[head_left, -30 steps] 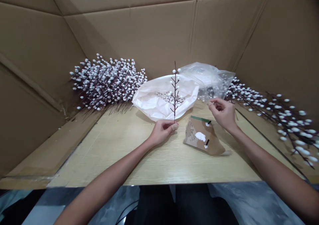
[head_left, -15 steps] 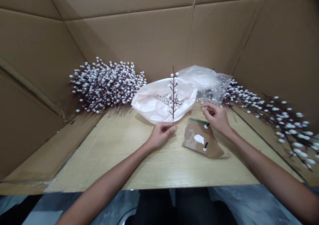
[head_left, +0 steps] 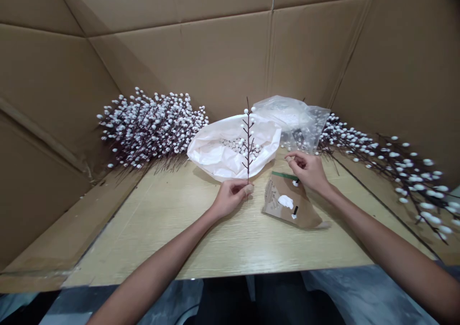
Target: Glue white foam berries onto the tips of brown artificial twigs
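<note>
My left hand (head_left: 233,197) pinches the lower end of a dark brown artificial twig (head_left: 247,145) and holds it upright. White berries sit near the twig's top, while several lower side stems look bare. Behind the twig lies an open white bag (head_left: 206,155) with loose white berries (head_left: 230,145) in it. My right hand (head_left: 308,170) is closed in a pinch above the far right edge of a brown paper piece (head_left: 300,212). What its fingertips hold, if anything, is too small to make out. White paste blobs (head_left: 286,201) and short black strips lie on the paper.
A large pile of white-berried branches (head_left: 154,126) lies at the back left. More berried branches (head_left: 377,159) stretch along the right side. A clear plastic bag (head_left: 291,116) rests behind the white bag. Cardboard walls (head_left: 179,61) enclose the wooden table (head_left: 151,229) at the back and sides.
The whole view has shifted slightly. Both hands keep nearly the same pose, with the twig still upright in my left hand.
</note>
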`<state>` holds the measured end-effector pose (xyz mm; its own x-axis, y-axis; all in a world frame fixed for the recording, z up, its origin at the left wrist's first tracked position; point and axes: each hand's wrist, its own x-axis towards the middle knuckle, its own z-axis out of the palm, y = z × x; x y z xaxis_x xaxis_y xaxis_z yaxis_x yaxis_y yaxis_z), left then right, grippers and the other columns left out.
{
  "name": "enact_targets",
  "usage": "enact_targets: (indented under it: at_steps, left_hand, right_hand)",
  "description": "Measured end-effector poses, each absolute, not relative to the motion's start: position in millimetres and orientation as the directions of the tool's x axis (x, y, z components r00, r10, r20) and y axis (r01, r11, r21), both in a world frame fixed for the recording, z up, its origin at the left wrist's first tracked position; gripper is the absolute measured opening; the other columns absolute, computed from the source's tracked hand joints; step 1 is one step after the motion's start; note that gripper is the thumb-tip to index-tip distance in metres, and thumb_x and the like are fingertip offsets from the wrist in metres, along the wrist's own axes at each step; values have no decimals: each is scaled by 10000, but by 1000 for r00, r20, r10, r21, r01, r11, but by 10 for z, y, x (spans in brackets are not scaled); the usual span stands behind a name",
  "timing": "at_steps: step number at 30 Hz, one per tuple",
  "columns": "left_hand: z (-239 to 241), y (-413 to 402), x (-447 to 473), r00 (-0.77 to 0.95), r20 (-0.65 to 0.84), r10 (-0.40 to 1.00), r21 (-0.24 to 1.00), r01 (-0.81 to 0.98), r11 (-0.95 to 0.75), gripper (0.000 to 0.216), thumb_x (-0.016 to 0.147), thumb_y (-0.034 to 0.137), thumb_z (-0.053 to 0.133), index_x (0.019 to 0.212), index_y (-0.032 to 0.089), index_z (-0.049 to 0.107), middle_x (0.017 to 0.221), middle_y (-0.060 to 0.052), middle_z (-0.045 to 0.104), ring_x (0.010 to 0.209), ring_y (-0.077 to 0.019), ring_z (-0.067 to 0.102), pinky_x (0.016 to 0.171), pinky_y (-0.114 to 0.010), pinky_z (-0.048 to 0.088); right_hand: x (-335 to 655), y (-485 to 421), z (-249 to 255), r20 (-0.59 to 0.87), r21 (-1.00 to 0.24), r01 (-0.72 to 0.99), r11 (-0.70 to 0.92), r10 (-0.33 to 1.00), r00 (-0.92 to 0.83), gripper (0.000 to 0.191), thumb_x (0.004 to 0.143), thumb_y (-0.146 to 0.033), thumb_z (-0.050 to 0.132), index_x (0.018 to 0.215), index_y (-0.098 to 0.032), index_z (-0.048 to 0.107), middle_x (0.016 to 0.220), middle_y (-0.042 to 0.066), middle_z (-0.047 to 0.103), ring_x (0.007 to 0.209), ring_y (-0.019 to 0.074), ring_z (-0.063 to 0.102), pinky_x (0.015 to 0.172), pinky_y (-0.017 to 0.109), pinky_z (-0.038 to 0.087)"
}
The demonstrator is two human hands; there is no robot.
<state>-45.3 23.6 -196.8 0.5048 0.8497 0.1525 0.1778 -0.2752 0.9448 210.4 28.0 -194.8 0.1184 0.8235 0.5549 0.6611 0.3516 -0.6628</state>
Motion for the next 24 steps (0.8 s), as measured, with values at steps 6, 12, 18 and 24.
enact_targets:
  at_steps: [6,12,18,24]
  left_hand:
    - [-1977,235,-458,509,168,845,943,167,-288,355,809,437,613,702,101,649,631,-15,546,587,-112,468,548,-222,377]
    - [-1963,229,-464,527,166,834,930,197,-310,313,844,380,584,727,99,657,628,-9,529,607,-113,464,563,-221,363]
    - [-1960,227,-462,537,158,829,931,198,-305,279,856,337,570,743,96,651,625,5,502,604,-102,444,559,-214,333]
    - [-1926,208,-446,534,164,829,938,177,-299,305,842,337,584,674,84,617,607,7,474,590,-98,426,549,-216,312]
  right_hand:
    - [2100,270,-1940,533,-660,673,334,840,106,296,776,-314,487,821,-107,695,505,1,514,450,113,407,476,242,286]
    - [2094,273,-1932,514,-659,680,321,853,95,331,789,-349,479,825,-102,696,503,9,522,444,117,409,474,247,280]
    - [2095,278,-1939,508,-662,677,322,857,89,333,787,-355,484,832,-101,694,506,6,513,449,118,407,479,249,282]
    - [2098,290,-1966,498,-665,676,318,863,84,326,796,-353,483,833,-106,693,507,3,511,455,119,411,484,249,286]
